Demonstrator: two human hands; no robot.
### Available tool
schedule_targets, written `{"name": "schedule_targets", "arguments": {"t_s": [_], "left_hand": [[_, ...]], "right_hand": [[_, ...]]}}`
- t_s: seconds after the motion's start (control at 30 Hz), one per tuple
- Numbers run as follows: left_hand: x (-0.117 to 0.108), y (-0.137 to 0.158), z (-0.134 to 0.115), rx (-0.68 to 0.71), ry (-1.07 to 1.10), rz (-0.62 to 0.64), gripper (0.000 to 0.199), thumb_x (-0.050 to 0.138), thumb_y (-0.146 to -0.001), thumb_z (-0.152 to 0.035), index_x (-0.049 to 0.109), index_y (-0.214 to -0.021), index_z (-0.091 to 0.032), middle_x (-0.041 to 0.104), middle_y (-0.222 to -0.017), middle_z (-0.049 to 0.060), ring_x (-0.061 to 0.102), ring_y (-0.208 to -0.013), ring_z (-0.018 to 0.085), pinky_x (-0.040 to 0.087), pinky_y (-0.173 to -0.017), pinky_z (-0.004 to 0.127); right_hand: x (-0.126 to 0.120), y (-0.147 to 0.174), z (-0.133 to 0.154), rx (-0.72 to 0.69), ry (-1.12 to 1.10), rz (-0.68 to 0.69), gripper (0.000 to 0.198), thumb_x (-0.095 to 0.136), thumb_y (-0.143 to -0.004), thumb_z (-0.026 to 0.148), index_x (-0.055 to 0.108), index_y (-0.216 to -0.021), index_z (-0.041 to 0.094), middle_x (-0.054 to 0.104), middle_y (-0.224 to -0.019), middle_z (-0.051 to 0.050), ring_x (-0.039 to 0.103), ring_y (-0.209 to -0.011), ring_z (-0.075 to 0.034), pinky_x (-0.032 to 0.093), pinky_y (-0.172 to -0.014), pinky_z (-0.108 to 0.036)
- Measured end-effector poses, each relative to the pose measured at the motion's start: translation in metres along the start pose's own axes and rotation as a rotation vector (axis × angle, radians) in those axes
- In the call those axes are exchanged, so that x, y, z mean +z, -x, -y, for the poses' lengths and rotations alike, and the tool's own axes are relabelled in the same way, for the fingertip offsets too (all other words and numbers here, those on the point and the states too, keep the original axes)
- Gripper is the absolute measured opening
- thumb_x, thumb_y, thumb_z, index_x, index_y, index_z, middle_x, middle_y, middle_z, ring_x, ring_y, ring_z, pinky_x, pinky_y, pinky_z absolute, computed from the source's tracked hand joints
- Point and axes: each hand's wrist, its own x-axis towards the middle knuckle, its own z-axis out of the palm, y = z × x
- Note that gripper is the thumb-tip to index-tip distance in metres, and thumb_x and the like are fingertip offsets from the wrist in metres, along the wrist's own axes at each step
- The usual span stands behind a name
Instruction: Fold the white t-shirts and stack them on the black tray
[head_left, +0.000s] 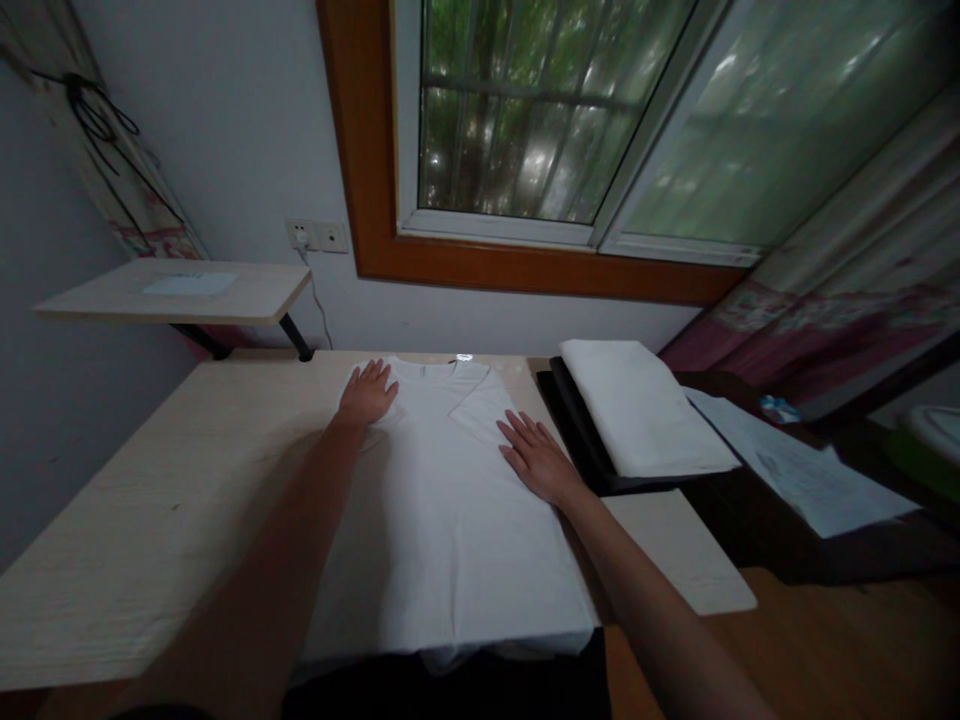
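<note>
A white T-shirt [450,500] lies spread on the pale wooden desk [150,480], its neckline at the far edge and its hem by the near edge. The sleeve on the right is folded inward over the front. My left hand [367,392] rests flat on the shirt's far left shoulder, fingers stretched out. On the shirt's right side, below the folded sleeve, my right hand [538,458] lies flat with fingers spread. Neither hand grips the cloth.
A raised shelf [180,285] with a paper on it stands at the back left. To the right, a folded white cloth [645,410] sits on a black item [566,425]. Printed sheets [802,465] lie beyond on a dark surface. A window [555,120] is behind the desk.
</note>
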Motion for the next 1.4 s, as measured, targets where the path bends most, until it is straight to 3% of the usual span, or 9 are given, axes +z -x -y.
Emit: {"name": "schedule_targets", "arguments": {"t_s": [0.17,0.37,0.63,0.77,1.03,1.23,1.4], "left_hand": [[-0.014,0.006,-0.002,0.116,0.035,-0.091,0.053,0.03,-0.104,-0.036,0.054,-0.146,-0.014,0.046,-0.158,0.012,0.037,-0.15,0.025,0.02,-0.126,0.048],[-0.034,0.044,0.008,0.184,0.137,-0.028,0.05,0.029,-0.105,-0.037,0.059,-0.142,-0.019,0.058,-0.148,0.008,0.049,-0.142,0.022,0.021,-0.127,0.047],[-0.033,0.147,0.03,0.22,0.098,0.016,0.052,0.03,-0.106,-0.045,0.051,-0.15,-0.026,0.044,-0.16,0.007,0.038,-0.15,0.024,0.025,-0.125,0.051],[-0.04,0.178,0.035,0.212,0.053,0.027,0.055,0.031,-0.106,-0.047,0.043,-0.155,-0.025,0.034,-0.165,0.007,0.03,-0.153,0.025,0.025,-0.125,0.053],[-0.049,0.192,0.033,0.219,0.043,0.009,0.054,0.033,-0.105,-0.043,0.046,-0.153,-0.023,0.04,-0.161,0.009,0.037,-0.15,0.025,0.026,-0.125,0.053],[-0.058,0.2,0.031,0.258,0.026,-0.062,0.047,0.037,-0.103,-0.035,0.057,-0.144,-0.024,0.055,-0.151,0.009,0.05,-0.142,0.025,0.022,-0.127,0.056],[-0.061,0.202,0.032,0.259,0.035,-0.069,0.048,0.037,-0.102,-0.034,0.058,-0.143,-0.021,0.056,-0.15,0.01,0.053,-0.139,0.025,0.027,-0.126,0.054]], "right_hand": [[-0.004,0.001,0.004,0.006,0.001,0.003,0.059,0.026,-0.108,0.054,0.039,-0.158,0.026,0.026,-0.168,-0.005,0.019,-0.157,-0.026,0.022,-0.127,-0.054],[-0.006,0.002,0.006,0.017,-0.001,0.004,0.06,0.025,-0.108,0.054,0.04,-0.158,0.025,0.025,-0.168,-0.005,0.019,-0.157,-0.027,0.021,-0.127,-0.053],[-0.005,0.003,0.004,0.015,-0.021,-0.003,0.06,0.026,-0.107,0.055,0.041,-0.157,0.026,0.027,-0.168,-0.005,0.022,-0.157,-0.027,0.022,-0.127,-0.053],[-0.003,0.003,0.004,0.012,-0.019,-0.011,0.058,0.027,-0.107,0.053,0.042,-0.156,0.026,0.028,-0.168,-0.005,0.022,-0.157,-0.027,0.023,-0.126,-0.054],[-0.002,0.015,0.005,0.008,-0.049,-0.016,0.056,0.031,-0.107,0.053,0.043,-0.155,0.028,0.029,-0.167,-0.006,0.021,-0.157,-0.028,0.026,-0.124,-0.057],[-0.002,0.032,0.007,0.005,-0.05,-0.02,0.057,0.032,-0.106,0.053,0.043,-0.155,0.026,0.029,-0.167,-0.006,0.021,-0.157,-0.028,0.026,-0.125,-0.054],[-0.002,0.036,0.01,0.015,-0.008,-0.026,0.057,0.03,-0.107,0.052,0.042,-0.156,0.027,0.03,-0.167,-0.005,0.022,-0.157,-0.028,0.027,-0.125,-0.053]]}}
